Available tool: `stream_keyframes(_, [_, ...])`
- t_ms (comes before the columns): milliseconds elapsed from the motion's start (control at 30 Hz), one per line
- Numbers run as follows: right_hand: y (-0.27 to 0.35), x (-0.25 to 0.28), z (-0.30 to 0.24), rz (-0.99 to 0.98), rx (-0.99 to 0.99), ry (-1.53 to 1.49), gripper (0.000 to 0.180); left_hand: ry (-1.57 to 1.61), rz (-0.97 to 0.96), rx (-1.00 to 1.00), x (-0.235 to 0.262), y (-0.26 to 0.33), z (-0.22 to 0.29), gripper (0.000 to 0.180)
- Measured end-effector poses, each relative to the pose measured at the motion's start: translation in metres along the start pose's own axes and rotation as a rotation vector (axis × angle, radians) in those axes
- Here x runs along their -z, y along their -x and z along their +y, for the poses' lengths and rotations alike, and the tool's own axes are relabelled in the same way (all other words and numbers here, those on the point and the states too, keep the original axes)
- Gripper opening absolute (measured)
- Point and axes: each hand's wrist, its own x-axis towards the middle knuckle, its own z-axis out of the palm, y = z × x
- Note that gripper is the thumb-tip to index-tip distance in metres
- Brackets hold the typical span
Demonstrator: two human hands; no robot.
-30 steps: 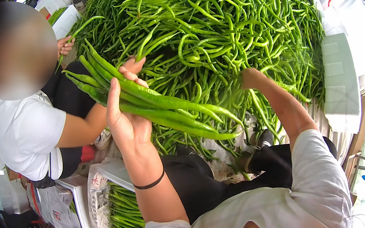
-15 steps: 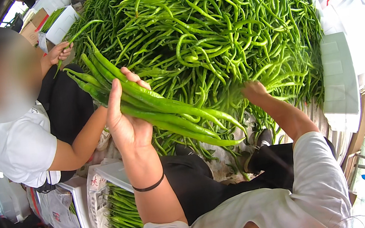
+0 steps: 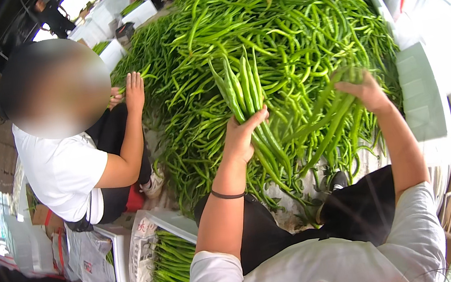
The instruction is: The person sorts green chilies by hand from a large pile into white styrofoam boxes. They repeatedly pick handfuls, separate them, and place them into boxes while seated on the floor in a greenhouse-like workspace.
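Observation:
My left hand (image 3: 242,137) is wrapped round a bunch of long green chili peppers (image 3: 241,89). The bunch stands nearly upright, its stem ends pointing away from me and its tips hanging below the hand. To the right, my right hand (image 3: 368,91) grips several more green chili peppers (image 3: 334,122), which slant down and left from it; its fingers are partly blurred. Both hands are over the near side of a big heap of green chili peppers (image 3: 283,21).
At my left a co-worker in a white shirt (image 3: 61,171) sits with hands by the heap. Near my left leg stands a white foam box (image 3: 170,222) lined with newspaper, holding neatly laid peppers. White foam panels (image 3: 419,91) edge the heap on the right.
My left hand has moved right with its bunch and turned it from slanting to nearly upright. My right hand has risen from the heap with peppers. The view has shifted left.

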Motion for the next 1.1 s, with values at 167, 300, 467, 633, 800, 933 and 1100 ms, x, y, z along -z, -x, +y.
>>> stream_keyframes(167, [0.0, -0.041, 0.007, -0.249, -0.064, -0.286, 0.032, -0.049, -0.152, 0.112, -0.017, 0.013, -0.038, 0.035])
stream_keyframes(300, [0.015, -0.063, -0.015, -0.147, -0.2, -0.555, 0.052, 0.003, -0.197, 0.24, -0.016, 0.013, -0.067, 0.033])
stream_keyframes(467, [0.0, -0.083, -0.007, -0.076, -0.341, -0.74, 0.028, -0.082, -0.27, 0.171, -0.036, 0.02, -0.06, 0.065])
stream_keyframes(633, [-0.014, -0.131, 0.002, 0.264, -0.215, -0.53, 0.033, -0.117, -0.281, 0.174, -0.033, 0.022, -0.05, 0.058])
stream_keyframes(800, [-0.046, -0.109, 0.054, 0.289, 0.42, 0.371, 0.044, -0.141, 0.104, 0.309, -0.053, 0.015, -0.097, 0.074])
stream_keyframes(933, [-0.061, -0.12, 0.028, 0.018, 0.342, 0.081, 0.049, 0.478, -0.135, 0.05, -0.058, 0.03, -0.057, 0.052])
stream_keyframes(1100, [-0.031, -0.168, -0.035, -0.225, 0.491, 0.194, 0.051, 0.617, -0.167, -0.116, -0.045, 0.05, -0.014, 0.034])
